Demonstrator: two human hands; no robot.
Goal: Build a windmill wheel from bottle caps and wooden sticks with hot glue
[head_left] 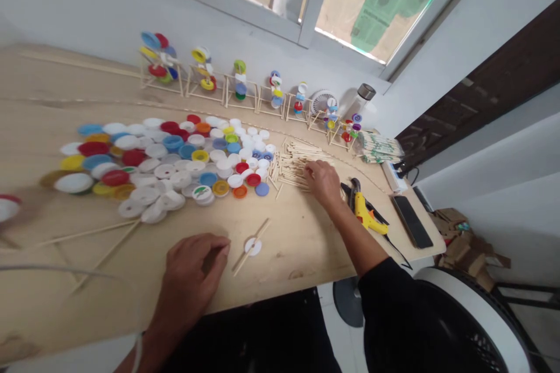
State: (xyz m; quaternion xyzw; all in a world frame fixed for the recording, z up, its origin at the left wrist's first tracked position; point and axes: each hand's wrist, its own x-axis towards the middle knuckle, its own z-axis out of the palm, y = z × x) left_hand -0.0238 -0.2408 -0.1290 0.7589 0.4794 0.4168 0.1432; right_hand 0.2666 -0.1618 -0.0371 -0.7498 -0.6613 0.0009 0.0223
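Observation:
My left hand rests on the table with its fingers curled in and thumb near the index finger; nothing shows between them. Just right of it lies a small white disc with thin wooden sticks across it. My right hand reaches down into a pile of short wooden sticks, its fingers bent and drawn together. Whether a stick is in its fingertips is hidden. Left of that pile spreads a heap of coloured bottle caps.
Several little cap wheels on stick frames stand along the wall. A yellow glue gun, a phone, a power strip and a bottle are on the right. Longer sticks lie front left, near a blurred cable.

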